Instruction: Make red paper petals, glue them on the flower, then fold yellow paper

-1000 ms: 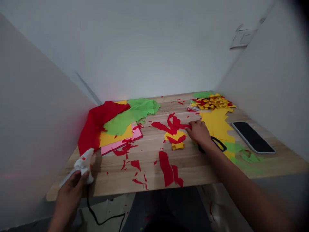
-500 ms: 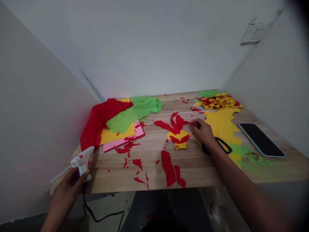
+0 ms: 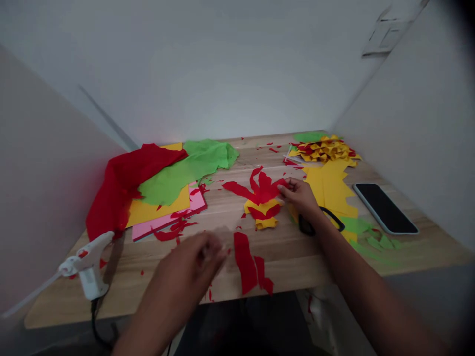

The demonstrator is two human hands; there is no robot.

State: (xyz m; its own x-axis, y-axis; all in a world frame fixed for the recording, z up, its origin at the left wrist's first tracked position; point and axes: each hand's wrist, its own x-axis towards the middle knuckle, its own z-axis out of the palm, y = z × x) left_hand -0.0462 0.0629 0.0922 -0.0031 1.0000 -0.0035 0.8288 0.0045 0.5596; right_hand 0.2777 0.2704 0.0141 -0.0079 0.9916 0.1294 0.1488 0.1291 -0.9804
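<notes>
My right hand (image 3: pixel 300 195) pinches the right tip of a red paper shape (image 3: pixel 262 190) with pointed, petal-like strips, which lies over a yellow folded paper piece (image 3: pixel 266 223). Over the table's front part, left of the red strips (image 3: pixel 245 262), hovers my left hand (image 3: pixel 198 262), blurred, its fingers curled; whether it holds anything is unclear. A white glue gun (image 3: pixel 90 269) stands at the front left with its black cord hanging down. Under my right forearm are black-handled scissors (image 3: pixel 331 219), partly hidden.
Red crepe paper (image 3: pixel 122 173), green crepe paper (image 3: pixel 193 165) and a pink pad (image 3: pixel 168 217) lie at the left. Yellow sheets (image 3: pixel 326 188), a pile of yellow and red pieces (image 3: pixel 326 148), green scraps (image 3: pixel 384 241) and a phone (image 3: pixel 386 207) are at the right.
My left hand has let go of the glue gun and moved right, toward the middle. My right hand still holds the red paper, whose right strip now spreads wider. The view has shifted.
</notes>
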